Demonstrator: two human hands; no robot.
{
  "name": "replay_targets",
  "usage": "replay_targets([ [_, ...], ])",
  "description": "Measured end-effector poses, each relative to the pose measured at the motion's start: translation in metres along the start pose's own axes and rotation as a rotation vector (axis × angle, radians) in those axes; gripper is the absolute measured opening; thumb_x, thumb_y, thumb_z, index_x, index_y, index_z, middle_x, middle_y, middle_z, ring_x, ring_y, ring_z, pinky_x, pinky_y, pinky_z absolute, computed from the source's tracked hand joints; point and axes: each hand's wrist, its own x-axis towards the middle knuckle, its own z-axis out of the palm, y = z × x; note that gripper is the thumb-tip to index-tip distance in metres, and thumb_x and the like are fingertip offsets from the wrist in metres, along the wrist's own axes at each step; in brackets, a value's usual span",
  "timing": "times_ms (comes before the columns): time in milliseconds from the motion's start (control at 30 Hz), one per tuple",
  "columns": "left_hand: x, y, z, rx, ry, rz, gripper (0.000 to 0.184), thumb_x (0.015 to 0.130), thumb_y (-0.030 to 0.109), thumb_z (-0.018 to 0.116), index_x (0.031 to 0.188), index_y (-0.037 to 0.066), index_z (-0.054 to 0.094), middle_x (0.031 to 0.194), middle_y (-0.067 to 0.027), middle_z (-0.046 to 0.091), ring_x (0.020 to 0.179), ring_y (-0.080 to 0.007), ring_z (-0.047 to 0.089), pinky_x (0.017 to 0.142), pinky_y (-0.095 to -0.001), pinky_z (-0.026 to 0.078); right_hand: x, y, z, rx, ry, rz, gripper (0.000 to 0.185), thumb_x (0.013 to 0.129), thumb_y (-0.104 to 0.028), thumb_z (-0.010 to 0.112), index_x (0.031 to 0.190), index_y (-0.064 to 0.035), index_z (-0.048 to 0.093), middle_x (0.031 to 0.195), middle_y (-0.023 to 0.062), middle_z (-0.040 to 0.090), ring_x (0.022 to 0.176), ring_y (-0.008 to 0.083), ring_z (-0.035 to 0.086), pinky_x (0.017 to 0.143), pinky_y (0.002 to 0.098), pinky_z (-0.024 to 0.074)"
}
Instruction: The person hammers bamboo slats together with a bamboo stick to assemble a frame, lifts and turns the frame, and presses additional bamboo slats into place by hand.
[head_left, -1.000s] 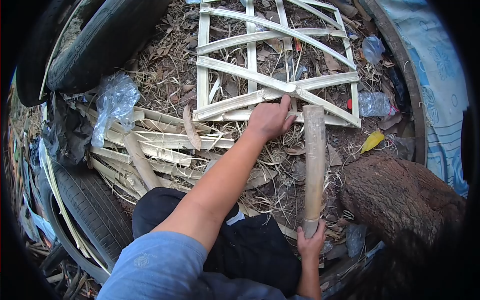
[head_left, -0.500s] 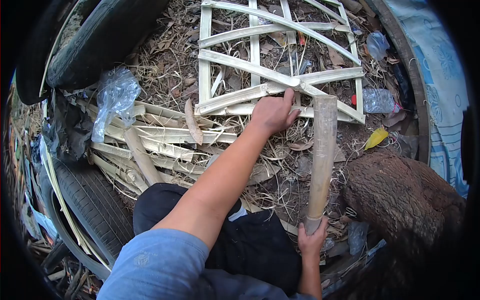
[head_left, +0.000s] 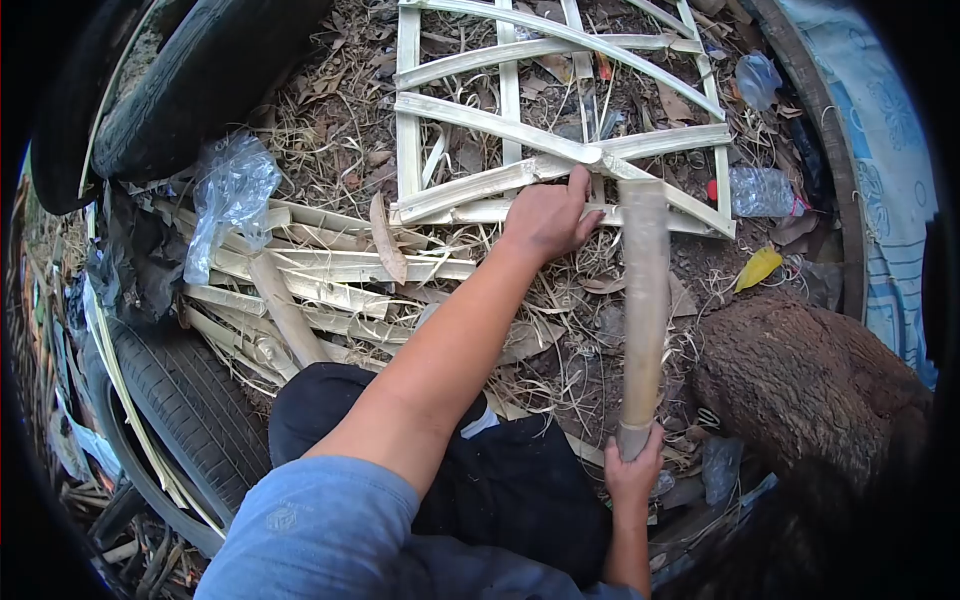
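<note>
My left hand (head_left: 547, 222) reaches to the near side of a bamboo lattice (head_left: 505, 132) on the ground. Its fingers are closed on a bamboo strip (head_left: 470, 196), and the thumb points up beside the spot where two strips cross. My right hand (head_left: 634, 468) is wrapped round the narrow lower end of a thick bamboo stick (head_left: 643, 310). The stick stands nearly upright in view, its blurred top close to the lattice's near edge, right of my left hand. Whether it touches the lattice I cannot tell.
Split bamboo pieces (head_left: 330, 268) lie in a pile at left, beside a clear plastic bag (head_left: 236, 190) and a tyre (head_left: 185, 400). A rough tree stump (head_left: 805, 375) sits at right. Beyond it are a plastic bottle (head_left: 762, 192) and a blue patterned sheet (head_left: 868, 150).
The bamboo stick's top has moved slightly up and left and is now blurred, and my right hand has risen a little. My left hand stays in place at the lattice.
</note>
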Motion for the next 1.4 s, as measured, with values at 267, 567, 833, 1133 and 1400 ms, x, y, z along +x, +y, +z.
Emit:
replay_targets([
  [267, 0.002, -0.001, -0.001, 0.026, -0.046, -0.022, 0.054, 0.091, 0.039, 0.060, 0.117, -0.002, 0.039, 0.070, -0.0195, 0.067, 0.063, -0.0384, 0.066, 0.058, -0.0494, 0.052, 0.004, -0.002, 0.000, -0.311, -0.110, -0.042, 0.060, 0.074, -0.016, 0.075, 0.124, -0.0021, 0.047, 0.091, 0.0278, 0.065, 0.087, 0.0483, 0.065, 0.073, 0.0513, 0.0518],
  [567, 0.002, 0.003, -0.008, -0.024, -0.045, -0.032, 0.055, 0.091, 0.039, 0.060, 0.116, -0.005, 0.039, 0.072, -0.0215, 0.067, 0.066, -0.0400, 0.066, 0.060, -0.0497, 0.052, 0.002, 0.006, 0.005, -0.196, -0.017, -0.080, 0.061, 0.073, -0.016, 0.075, 0.125, -0.0012, 0.047, 0.092, 0.0280, 0.066, 0.085, 0.0479, 0.066, 0.073, 0.0509, 0.0522],
  [833, 0.000, 0.002, -0.007, -0.022, -0.064, -0.054, 0.055, 0.090, 0.040, 0.062, 0.115, -0.003, 0.038, 0.073, -0.0235, 0.066, 0.068, -0.0437, 0.065, 0.061, -0.0519, 0.052, -0.004, 0.007, 0.005, 0.051, 0.060, -0.087, 0.060, 0.074, -0.015, 0.075, 0.126, -0.0011, 0.048, 0.094, 0.0265, 0.066, 0.089, 0.0471, 0.066, 0.075, 0.0495, 0.0519],
  [1133, 0.000, 0.001, -0.006, -0.018, -0.050, -0.025, 0.055, 0.090, 0.041, 0.062, 0.115, -0.002, 0.038, 0.076, -0.0241, 0.067, 0.071, -0.0440, 0.065, 0.063, -0.0520, 0.051, 0.002, 0.003, 0.011, -0.183, -0.016, -0.039, 0.059, 0.076, -0.013, 0.074, 0.126, 0.0006, 0.046, 0.095, 0.0259, 0.066, 0.088, 0.0445, 0.067, 0.076, 0.0476, 0.0525],
  [1400, -0.001, 0.004, -0.006, 0.007, -0.050, -0.011, 0.053, 0.091, 0.038, 0.060, 0.116, -0.003, 0.039, 0.073, -0.0217, 0.067, 0.069, -0.0405, 0.066, 0.063, -0.0497, 0.052, 0.007, 0.002, 0.005, -0.207, -0.140, -0.017, 0.060, 0.076, -0.013, 0.074, 0.127, 0.0008, 0.046, 0.097, 0.0275, 0.065, 0.089, 0.0448, 0.067, 0.076, 0.0475, 0.0526],
])
